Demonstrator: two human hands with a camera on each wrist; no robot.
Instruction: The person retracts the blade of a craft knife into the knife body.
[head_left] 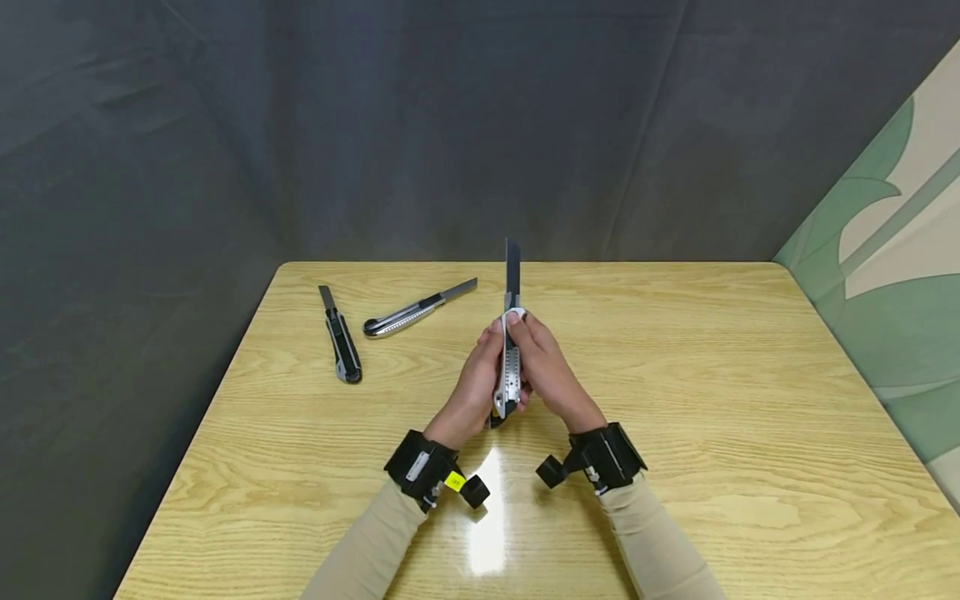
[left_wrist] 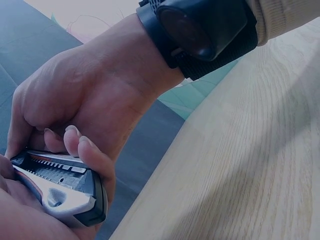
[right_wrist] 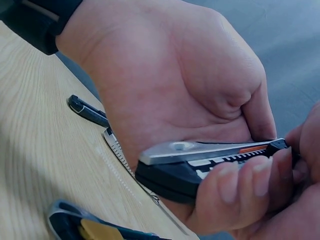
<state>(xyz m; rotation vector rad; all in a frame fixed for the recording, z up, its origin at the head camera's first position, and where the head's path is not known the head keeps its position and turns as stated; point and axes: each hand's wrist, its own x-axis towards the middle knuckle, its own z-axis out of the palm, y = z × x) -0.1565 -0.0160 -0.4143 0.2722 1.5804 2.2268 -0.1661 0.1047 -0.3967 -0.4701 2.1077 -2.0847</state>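
A silver-and-black utility knife [head_left: 512,375] stands between my two hands, its long blade [head_left: 513,267] pointing away from me. My left hand [head_left: 474,382] grips the handle; in the right wrist view its fingers [right_wrist: 227,185] wrap round from below. From the other side my right hand [head_left: 551,373] holds the same knife, its thumb on the top face near the blade end. The left wrist view shows the handle's butt end [left_wrist: 82,197] close up. Under the hands, mostly hidden, lies another cutter with a yellow part [right_wrist: 102,230].
Left of the hands, a silver utility knife [head_left: 408,315] lies slanted on the wooden table [head_left: 712,375], blade out. Farther left lies a black utility knife [head_left: 342,342], also with its blade out. A dark cloth [head_left: 480,125] hangs behind the table, and a green patterned surface [head_left: 885,275] stands at the right.
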